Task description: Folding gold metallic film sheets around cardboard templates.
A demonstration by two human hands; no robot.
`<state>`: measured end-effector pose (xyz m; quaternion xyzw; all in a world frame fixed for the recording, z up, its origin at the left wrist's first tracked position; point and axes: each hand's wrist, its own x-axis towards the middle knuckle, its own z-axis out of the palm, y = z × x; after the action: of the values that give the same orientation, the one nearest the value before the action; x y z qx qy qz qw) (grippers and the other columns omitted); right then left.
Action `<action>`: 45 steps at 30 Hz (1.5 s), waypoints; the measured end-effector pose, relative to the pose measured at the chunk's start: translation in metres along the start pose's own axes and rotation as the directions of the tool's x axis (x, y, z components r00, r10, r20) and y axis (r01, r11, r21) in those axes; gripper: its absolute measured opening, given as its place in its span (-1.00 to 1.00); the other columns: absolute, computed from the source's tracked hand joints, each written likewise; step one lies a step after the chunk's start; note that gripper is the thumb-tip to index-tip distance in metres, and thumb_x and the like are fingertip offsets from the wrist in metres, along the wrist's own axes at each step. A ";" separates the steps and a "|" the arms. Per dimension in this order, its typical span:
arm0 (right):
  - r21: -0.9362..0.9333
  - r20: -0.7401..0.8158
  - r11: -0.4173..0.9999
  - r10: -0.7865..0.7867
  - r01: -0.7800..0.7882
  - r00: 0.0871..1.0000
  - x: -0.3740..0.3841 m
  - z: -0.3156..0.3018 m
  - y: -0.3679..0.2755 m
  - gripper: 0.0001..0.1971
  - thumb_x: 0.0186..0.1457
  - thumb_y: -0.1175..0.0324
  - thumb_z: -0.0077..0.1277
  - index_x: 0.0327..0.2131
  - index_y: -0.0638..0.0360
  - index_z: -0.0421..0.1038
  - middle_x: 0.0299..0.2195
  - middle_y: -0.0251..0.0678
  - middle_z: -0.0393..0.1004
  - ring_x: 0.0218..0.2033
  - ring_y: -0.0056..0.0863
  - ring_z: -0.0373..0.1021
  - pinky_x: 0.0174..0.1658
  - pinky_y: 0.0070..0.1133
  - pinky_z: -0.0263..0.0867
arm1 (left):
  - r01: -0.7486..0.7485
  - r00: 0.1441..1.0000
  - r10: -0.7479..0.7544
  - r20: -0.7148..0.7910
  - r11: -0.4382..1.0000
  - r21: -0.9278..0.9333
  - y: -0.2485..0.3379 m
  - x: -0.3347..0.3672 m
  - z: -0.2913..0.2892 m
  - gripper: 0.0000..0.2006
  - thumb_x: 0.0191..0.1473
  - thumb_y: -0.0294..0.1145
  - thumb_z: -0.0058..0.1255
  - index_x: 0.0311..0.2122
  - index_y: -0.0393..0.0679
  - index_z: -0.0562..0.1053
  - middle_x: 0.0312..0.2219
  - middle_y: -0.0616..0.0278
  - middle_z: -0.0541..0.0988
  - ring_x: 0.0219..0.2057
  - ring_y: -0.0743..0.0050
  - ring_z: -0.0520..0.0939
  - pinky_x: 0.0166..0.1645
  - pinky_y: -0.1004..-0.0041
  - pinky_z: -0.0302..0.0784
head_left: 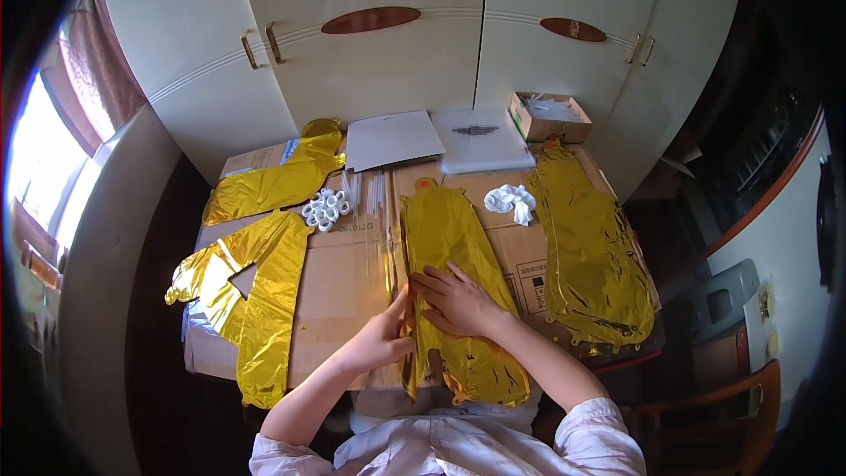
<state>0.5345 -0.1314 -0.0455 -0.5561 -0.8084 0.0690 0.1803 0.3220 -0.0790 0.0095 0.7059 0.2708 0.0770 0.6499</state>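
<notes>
A flat gold foil balloon [454, 229] lies lengthwise in front of me, with a narrow folded strip standing along its left side. My left hand [385, 338] is closed on that left edge, thumb pointing away from me; some of its fingertips are hidden behind the foil. Across the middle of the same balloon rests my right hand [458, 300], palm down, fingers stretched toward the left edge and close to my left thumb. A round tab with a red dot [425, 183] marks the balloon's far end.
More gold foil balloons lie left [264, 300], far left [282, 178] and right [590, 256] on the cardboard-covered table [339, 300]. Behind are white tape rings [326, 209], clear straws [375, 192], crumpled tissue [511, 203], white card [395, 141], a plastic packet [485, 143] and a small box [551, 128].
</notes>
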 end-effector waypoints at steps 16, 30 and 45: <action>0.768 0.321 0.436 0.370 -0.468 0.872 -0.048 -0.033 0.016 -0.37 0.20 0.21 -0.01 0.21 0.21 -0.04 -0.28 -0.26 0.40 -0.27 -0.61 0.32 -0.22 -0.62 0.30 | 0.112 0.985 -0.084 0.150 0.974 -0.194 -0.003 0.056 0.042 -0.04 0.03 -0.51 -0.05 0.27 -0.30 -0.52 -0.54 0.22 0.47 -0.61 0.60 0.44 -0.53 0.57 0.36; 0.228 -0.209 0.891 0.438 -0.392 0.874 -0.057 -0.040 -0.006 -0.69 0.02 0.38 0.07 -0.11 0.03 0.35 -0.52 -0.33 0.48 -0.47 -0.36 0.46 -0.43 -0.46 0.36 | -0.085 0.931 0.354 -0.090 0.451 0.889 -0.007 0.083 -0.018 -0.38 0.12 -0.07 -0.06 0.22 -0.17 0.18 0.13 -0.03 0.29 0.21 0.07 0.23 0.22 0.13 0.16; 0.169 -0.331 0.962 0.260 -0.214 0.907 -0.058 -0.012 0.014 -0.91 -0.04 0.43 0.02 -0.42 0.05 0.51 -0.49 -0.40 0.54 -0.43 -0.39 0.41 -0.29 -0.44 0.26 | -0.038 0.948 0.308 -0.079 0.355 0.934 -0.035 0.103 -0.035 -0.12 0.07 0.32 -0.24 0.28 -0.23 0.03 0.27 -0.05 0.05 0.33 0.08 -0.03 0.33 -0.03 -0.18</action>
<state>0.5699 -0.1803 -0.0509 -0.6410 -0.6834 0.0421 0.3470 0.3826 0.0018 -0.0436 0.9568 0.2672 0.0662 0.0941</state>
